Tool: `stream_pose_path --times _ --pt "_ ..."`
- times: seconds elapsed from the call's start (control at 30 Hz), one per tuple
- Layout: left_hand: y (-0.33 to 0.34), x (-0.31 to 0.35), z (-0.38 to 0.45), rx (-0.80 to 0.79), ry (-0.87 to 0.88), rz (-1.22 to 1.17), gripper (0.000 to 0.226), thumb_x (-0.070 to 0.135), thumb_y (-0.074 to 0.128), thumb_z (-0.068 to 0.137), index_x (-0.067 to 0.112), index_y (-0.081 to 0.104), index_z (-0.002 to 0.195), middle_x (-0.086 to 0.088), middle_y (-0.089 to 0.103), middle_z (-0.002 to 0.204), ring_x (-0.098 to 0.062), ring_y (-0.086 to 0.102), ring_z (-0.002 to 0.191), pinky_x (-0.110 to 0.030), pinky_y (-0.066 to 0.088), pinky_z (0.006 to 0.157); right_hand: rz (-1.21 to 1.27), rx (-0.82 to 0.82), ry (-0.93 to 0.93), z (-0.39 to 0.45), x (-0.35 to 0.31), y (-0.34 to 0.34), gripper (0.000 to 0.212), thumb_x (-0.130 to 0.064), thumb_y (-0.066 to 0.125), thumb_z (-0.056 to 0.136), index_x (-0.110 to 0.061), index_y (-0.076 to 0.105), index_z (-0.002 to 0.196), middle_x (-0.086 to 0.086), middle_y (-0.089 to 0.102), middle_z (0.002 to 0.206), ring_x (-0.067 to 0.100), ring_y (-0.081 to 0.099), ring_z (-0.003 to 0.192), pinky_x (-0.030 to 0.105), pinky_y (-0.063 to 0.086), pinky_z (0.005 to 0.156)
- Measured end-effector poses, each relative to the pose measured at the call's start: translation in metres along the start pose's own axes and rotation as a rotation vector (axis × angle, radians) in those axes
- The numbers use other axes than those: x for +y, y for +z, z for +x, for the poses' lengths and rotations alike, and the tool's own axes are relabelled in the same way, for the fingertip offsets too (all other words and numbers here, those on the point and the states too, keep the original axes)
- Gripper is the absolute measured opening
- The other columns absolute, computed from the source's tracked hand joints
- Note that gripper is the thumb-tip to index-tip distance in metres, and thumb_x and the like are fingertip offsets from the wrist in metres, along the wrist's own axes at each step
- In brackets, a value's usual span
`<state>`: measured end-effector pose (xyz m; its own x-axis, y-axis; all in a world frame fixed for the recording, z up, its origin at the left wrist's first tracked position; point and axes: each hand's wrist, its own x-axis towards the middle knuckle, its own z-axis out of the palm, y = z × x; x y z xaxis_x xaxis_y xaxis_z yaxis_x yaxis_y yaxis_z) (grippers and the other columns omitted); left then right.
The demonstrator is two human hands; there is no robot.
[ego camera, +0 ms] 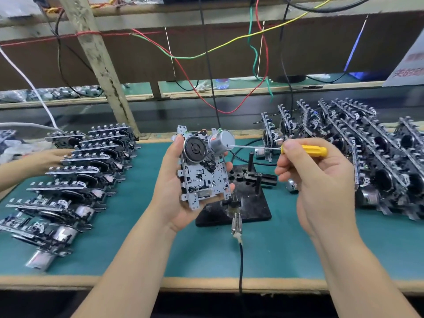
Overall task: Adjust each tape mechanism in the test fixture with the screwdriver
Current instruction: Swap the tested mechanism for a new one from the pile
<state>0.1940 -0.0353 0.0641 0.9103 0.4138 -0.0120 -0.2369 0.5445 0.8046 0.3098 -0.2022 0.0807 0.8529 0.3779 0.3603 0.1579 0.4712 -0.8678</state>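
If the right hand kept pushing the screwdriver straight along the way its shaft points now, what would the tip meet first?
The right hand aims the screwdriver leftward at the silver motor on the tape mechanism held in the left hand. The tip looks already at the motor's end face, so it would likely meet that first; exact depth is unclear.

Bright stamped metal tape mechanism (202, 171) with shiny cylindrical motor; glossy yellow plastic screwdriver (307, 150) handle; matt black fixture (252, 203) at five o'clock; matt green counter (142, 249), wood-edged.
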Motion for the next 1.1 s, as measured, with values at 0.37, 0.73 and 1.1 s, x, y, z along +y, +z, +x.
stream_pose_path --times 0.37,0.73,1.1 --pt "0.007 -0.006 -0.002 0.09 0.112 0.084 0.057 0.067 0.059 0.074 0.026 0.079 0.109 -0.005 0.073 0.117 -0.025 0.069 0.106 -0.047 0.059 0.085 -0.031 -0.005 0.065 0.003 -0.001 -0.001 0.014 -0.009 0.068 0.095 -0.013 0.068 0.081 0.001 0.065 0.061 0.014 0.06 0.053 0.018 0.047 0.048" --pt "0.014 -0.008 -0.003 0.082 0.121 0.039 0.06 0.067 0.051 0.082 0.025 0.075 0.116 -0.006 0.07 0.123 -0.03 0.068 0.107 -0.052 0.058 0.087 -0.017 0.037 0.06 0.005 -0.004 -0.008 0.017 -0.009 0.067 0.096 -0.013 0.067 0.079 0.0 0.064 0.061 0.013 0.059 0.051 0.018 0.045 0.047" --pt "0.023 -0.014 -0.008 0.109 0.255 0.284 0.077 0.059 0.059 0.076 0.03 0.05 0.147 -0.007 0.069 0.123 -0.022 0.068 0.103 -0.039 0.06 0.083 -0.025 -0.01 0.118 0.006 -0.004 -0.01 0.015 -0.011 0.067 0.095 -0.011 0.065 0.08 0.002 0.063 0.06 0.014 0.057 0.049 0.017 0.044 0.045"
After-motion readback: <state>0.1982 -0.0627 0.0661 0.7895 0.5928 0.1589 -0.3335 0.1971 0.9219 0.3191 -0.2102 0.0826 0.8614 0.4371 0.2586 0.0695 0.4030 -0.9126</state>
